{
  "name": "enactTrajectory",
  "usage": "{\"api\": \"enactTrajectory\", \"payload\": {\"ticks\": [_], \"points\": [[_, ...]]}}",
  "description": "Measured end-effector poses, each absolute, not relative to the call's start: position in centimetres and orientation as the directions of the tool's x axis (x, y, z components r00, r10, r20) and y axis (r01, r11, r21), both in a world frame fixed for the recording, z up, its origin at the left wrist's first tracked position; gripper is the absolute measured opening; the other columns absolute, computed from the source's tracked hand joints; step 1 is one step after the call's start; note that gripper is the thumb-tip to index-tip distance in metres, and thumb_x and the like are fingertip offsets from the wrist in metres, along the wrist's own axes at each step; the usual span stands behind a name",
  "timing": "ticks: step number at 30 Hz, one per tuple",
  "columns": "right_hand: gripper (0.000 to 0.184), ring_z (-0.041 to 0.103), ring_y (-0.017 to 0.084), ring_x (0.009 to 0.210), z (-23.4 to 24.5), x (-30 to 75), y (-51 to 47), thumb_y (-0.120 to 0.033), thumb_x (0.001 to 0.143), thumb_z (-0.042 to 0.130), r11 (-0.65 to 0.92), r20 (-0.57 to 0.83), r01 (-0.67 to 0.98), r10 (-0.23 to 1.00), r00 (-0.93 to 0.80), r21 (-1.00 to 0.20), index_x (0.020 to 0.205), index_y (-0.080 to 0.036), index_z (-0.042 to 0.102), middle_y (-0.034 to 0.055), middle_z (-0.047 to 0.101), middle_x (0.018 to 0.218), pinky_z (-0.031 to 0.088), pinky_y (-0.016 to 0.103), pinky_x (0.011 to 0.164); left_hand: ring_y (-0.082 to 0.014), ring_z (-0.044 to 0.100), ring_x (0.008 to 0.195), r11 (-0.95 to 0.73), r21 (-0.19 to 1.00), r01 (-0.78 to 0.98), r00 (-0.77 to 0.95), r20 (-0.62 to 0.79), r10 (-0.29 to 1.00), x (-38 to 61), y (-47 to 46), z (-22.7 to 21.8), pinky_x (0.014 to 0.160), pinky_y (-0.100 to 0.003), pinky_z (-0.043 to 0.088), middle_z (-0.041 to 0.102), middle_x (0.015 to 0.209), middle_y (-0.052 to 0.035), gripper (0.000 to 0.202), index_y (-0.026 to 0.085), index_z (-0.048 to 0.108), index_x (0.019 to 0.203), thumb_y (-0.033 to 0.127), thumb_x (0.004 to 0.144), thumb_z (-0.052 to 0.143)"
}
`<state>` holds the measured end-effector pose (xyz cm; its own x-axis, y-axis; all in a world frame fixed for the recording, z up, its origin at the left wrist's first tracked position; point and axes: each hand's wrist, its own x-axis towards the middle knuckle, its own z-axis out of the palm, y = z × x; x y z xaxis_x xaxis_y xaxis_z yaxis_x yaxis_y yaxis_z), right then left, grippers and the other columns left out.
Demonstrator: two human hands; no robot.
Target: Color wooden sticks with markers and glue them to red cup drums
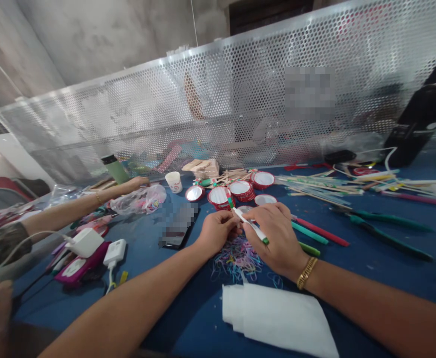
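My right hand [277,236] grips a white marker pen [254,227] with a green end, slanting across its fingers. A small green and red banded piece [230,200] shows at the pen's upper end; whether it is part of the pen I cannot tell. My left hand [218,231] is closed in a pinch beside my right fingers, what it holds being hidden. Beneath both hands lies a pile of thin coloured rubber bands [236,261]. Just beyond them stand round red containers [218,197] with pale tops. Red [322,231] and teal [309,232] pens lie right of my right hand.
A white roll [277,318] lies in front. Left are a phone [180,226], a charger [87,242] and another person's hand [134,185] by a plastic bag [143,199]. A paper cup [173,182], sticks [322,183], green-handled pliers [385,228] and a perforated metal screen [210,99] stand around.
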<state>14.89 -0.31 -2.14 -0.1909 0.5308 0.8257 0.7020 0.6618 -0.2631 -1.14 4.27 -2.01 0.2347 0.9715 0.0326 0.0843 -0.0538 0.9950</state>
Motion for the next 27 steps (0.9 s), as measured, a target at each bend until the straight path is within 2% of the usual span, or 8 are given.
{"api": "enactTrajectory", "payload": {"ticks": [27], "points": [[0.010,0.058,0.022,0.091,-2.32,14.99,-0.09,-0.025,0.094,0.051,0.634,0.836,0.723,0.529,-0.145,-0.276,0.097,-0.022,0.059,0.0034,0.070,0.093,0.033,0.041,0.088,-0.0086,0.050,0.046,-0.061,0.993,0.099,0.248,0.035,0.968,-1.19,4.08,-1.86,0.048,-0.021,0.037,0.059,0.053,0.0014,0.029,0.016,0.061,0.060,0.038,0.074,0.073]]}}
